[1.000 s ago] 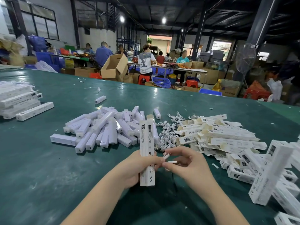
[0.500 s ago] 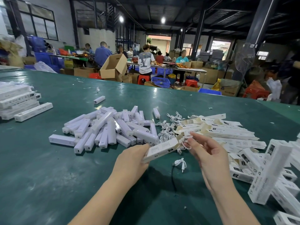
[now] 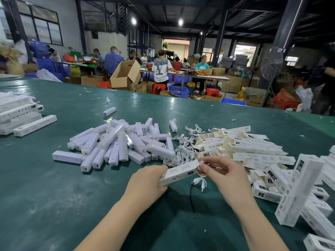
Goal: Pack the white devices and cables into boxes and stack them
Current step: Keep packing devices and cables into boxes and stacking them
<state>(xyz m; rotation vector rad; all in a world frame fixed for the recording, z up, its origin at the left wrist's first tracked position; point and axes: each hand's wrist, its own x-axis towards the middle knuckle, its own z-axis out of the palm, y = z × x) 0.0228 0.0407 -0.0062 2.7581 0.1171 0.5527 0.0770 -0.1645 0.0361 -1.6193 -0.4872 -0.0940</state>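
My left hand (image 3: 146, 182) grips the near end of a box (image 3: 178, 172), fingers curled round it, holding it tilted just above the table (image 3: 54, 205), with its far end raised toward the right. My right hand (image 3: 224, 173) meets that far end: thumb and fingertips (image 3: 204, 166) pinch a white cable (image 3: 200, 182) at the box's mouth, and a loop of the cable with its plug hangs below, over the green surface. Whether any of the cable is already inside the box I cannot tell.

To the right, near the table edge, lie made-up boxes (image 3: 268, 191) in a loose heap — one long box (image 3: 297, 192) leans upright against the others.

Beyond my hands, centre: a tangle of cables (image 3: 181, 151) touching, on its left, a pile of devices (image 3: 117, 144) that lie crossed over one another, and, on its right, a spread of flat boxes (image 3: 253, 147) with open flaps. One device (image 3: 173, 125) lies apart just behind the pile; another (image 3: 109, 111) lies well apart, farther back on the table.

Far left: packed boxes in a stack (image 3: 16, 113), with a single one (image 3: 35, 125) lying just beside its near edge.

Background — past the table's far edge, a tilted carton (image 3: 125, 74), blue crates (image 3: 178, 90), red stools (image 3: 159, 87), and people seated at long benches (image 3: 204, 76). A fan (image 3: 272, 63) stands at right beside a dark pillar (image 3: 288, 24).
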